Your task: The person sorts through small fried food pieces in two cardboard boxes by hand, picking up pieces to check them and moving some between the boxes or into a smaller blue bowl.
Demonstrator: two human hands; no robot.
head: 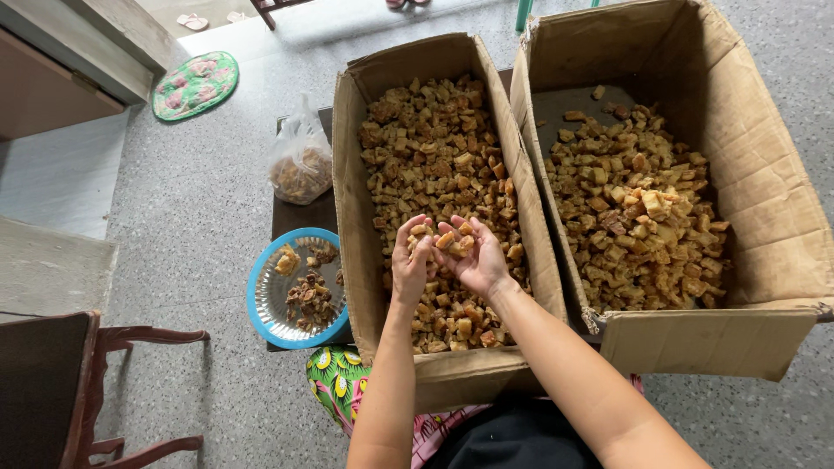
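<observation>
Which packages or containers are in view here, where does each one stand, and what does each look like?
Left cardboard box: brown, open, long, under both hands, full of small golden-brown fried pieces.
Right cardboard box: brown, open, wider, beside the first, partly filled with similar pieces.
Clear plastic bag: knotted, on the dark table left of the boxes, holding brownish pieces.
Blue-rimmed plate: round, near the table's front edge, holding a few darker pieces.
No labels, signs or screens show.

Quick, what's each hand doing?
Left hand: cupped, holding brown fried pieces.
Right hand: open palm up, pieces resting on it.
</observation>
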